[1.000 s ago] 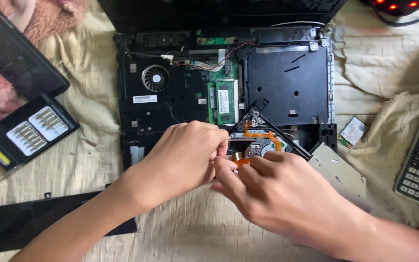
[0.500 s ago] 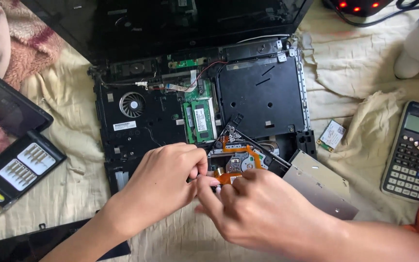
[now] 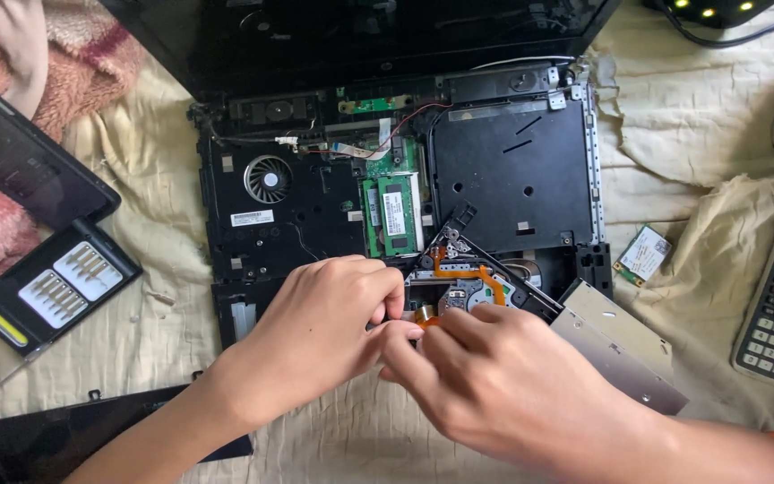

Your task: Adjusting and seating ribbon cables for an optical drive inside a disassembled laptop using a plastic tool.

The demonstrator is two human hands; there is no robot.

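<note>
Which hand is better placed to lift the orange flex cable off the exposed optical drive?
Probably the right hand: its fingertips are pinched at the orange flex cable on the opened silver optical drive. The left hand curls alongside, apparently bracing the drive's edge.

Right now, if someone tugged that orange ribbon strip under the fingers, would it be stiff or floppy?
Probably floppy: the orange ribbon strip looks thin and flat and curves over the silver drive mechanism. Likely very light and easy to crease or tear. Both the left hand and right hand pinch near its end.
</note>
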